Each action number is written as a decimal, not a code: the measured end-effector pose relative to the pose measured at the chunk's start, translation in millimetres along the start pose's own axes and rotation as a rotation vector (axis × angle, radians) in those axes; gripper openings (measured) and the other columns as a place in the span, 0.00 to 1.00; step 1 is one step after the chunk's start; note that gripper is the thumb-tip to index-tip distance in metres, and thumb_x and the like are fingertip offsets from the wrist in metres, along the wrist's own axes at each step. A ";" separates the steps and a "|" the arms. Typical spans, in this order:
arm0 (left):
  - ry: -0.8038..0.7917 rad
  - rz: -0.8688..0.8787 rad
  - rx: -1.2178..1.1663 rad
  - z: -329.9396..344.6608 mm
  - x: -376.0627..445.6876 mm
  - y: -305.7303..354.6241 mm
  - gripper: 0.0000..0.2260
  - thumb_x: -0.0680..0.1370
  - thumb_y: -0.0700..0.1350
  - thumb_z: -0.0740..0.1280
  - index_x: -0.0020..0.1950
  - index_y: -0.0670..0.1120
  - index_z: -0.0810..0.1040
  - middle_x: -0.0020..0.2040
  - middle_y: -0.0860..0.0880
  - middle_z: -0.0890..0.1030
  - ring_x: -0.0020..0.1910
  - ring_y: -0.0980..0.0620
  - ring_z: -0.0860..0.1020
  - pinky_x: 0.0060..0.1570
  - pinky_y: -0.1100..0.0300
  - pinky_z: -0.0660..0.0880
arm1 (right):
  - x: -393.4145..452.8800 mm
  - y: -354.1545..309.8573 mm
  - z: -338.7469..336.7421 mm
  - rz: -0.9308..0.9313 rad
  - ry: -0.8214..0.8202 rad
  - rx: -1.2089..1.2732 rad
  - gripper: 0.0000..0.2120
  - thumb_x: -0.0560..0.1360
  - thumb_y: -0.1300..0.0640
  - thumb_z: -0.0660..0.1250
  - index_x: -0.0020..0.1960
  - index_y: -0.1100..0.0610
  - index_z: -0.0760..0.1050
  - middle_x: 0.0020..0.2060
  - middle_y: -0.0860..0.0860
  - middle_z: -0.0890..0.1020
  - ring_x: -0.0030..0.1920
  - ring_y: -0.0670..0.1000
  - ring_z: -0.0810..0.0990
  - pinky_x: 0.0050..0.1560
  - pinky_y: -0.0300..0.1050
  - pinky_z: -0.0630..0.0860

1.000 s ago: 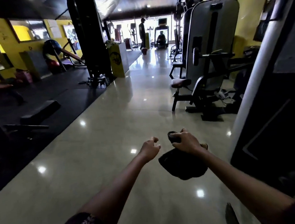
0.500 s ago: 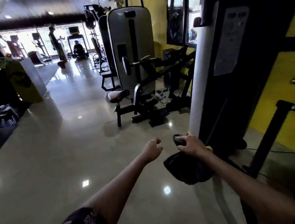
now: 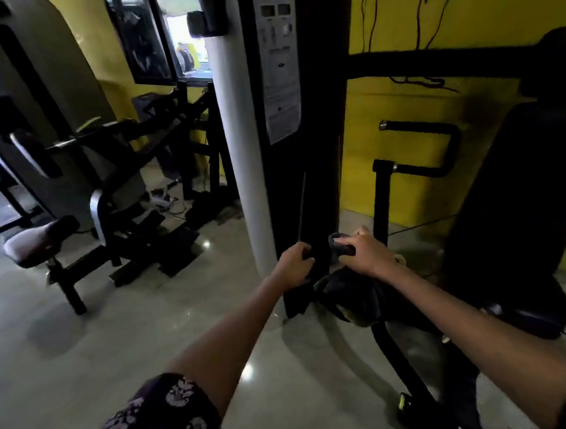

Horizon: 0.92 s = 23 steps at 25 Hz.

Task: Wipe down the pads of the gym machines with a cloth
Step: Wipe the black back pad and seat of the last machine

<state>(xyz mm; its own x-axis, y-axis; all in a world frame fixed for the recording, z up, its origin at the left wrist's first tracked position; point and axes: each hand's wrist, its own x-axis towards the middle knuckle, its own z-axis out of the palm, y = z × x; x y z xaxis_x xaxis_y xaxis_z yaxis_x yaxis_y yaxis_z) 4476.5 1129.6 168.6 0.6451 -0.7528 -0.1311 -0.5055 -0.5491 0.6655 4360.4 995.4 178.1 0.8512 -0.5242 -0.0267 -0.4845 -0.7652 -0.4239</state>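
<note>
My right hand [image 3: 362,253] grips a dark cloth [image 3: 352,297], whose bulk hangs bunched below the wrist while one end sticks out past the fingers. My left hand [image 3: 294,264] hovers just left of it with fingers loosely curled and nothing seen in it. Both hands are in front of the black weight-stack column [image 3: 306,178] of a gym machine. That machine's tall black back pad [image 3: 511,203] stands to the right, with its black seat pad [image 3: 527,322] low beside my right forearm. Neither hand touches a pad.
A white post [image 3: 239,150] edges the column. Black handles [image 3: 439,148] and a frame bar [image 3: 432,63] run before the yellow wall [image 3: 461,4]. To the left stands another machine [image 3: 46,107] with a grey seat pad [image 3: 36,240]. Glossy tile floor [image 3: 116,346] lies underfoot.
The view has swung right from the open gym aisle to this machine. Both hands kept their pose, the right still holding the cloth, and are now close to the weight-stack column.
</note>
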 end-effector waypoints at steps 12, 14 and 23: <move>-0.247 0.310 0.038 56.7 208.2 105.1 0.19 0.80 0.42 0.61 0.71 0.42 0.66 0.70 0.45 0.68 0.68 0.47 0.67 0.61 0.60 0.64 | 91.1 128.2 -72.2 0.321 0.169 0.018 0.24 0.76 0.47 0.65 0.71 0.48 0.68 0.60 0.56 0.67 0.54 0.57 0.76 0.52 0.49 0.75; -0.285 0.384 0.052 68.2 247.9 129.1 0.19 0.80 0.42 0.61 0.71 0.42 0.66 0.71 0.44 0.67 0.69 0.46 0.67 0.63 0.59 0.64 | 107.3 152.2 -87.0 0.384 0.210 0.040 0.21 0.76 0.50 0.65 0.69 0.49 0.70 0.55 0.54 0.67 0.55 0.58 0.75 0.51 0.49 0.75; -0.422 0.635 0.079 125.6 393.6 229.5 0.19 0.80 0.42 0.61 0.70 0.43 0.66 0.72 0.44 0.65 0.70 0.46 0.65 0.63 0.58 0.65 | 163.3 236.6 -148.1 0.677 0.459 0.016 0.24 0.75 0.51 0.65 0.71 0.48 0.68 0.51 0.51 0.64 0.44 0.54 0.75 0.39 0.41 0.67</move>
<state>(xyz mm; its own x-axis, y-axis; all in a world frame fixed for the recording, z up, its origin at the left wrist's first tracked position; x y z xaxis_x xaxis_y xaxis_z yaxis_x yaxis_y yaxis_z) 4542.5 661.8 177.4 -0.0484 -0.9986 -0.0208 -0.7559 0.0230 0.6542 4354.9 673.5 207.6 0.2057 -0.9744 0.0903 -0.8581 -0.2239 -0.4621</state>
